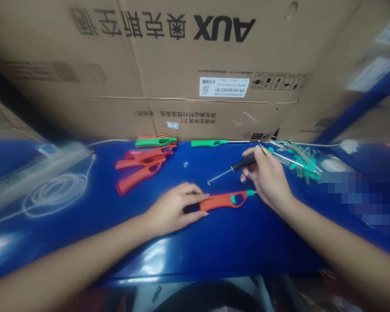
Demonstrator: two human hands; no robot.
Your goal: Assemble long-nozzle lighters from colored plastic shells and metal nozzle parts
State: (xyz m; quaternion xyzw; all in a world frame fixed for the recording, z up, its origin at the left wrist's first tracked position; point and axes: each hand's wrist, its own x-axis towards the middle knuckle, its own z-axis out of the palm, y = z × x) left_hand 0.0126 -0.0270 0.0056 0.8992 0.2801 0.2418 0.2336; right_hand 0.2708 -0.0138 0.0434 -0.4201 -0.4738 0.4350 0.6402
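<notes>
My left hand [177,207] grips the butt end of an orange gas lighter [219,201] between thumb and fingers. This lighter lies on the blue table with a green trigger in its loop and a green collar at the nozzle end. My right hand [268,175] is closed around the black and yellow handle of a screwdriver [242,163]. The screwdriver's thin shaft slants down left, its tip above the table just behind the lighter, apart from it. Something tiny may be at the tip; it is too small to tell. A few small screws [186,164] lie farther back.
Several orange lighter shells [139,175] and a green one [154,141] are heaped at left. A green lighter [209,143] with a metal rod lies by the cardboard wall [169,60]. Metal rods with green parts [300,160] are piled at right; a coiled white cable [56,195] lies far left.
</notes>
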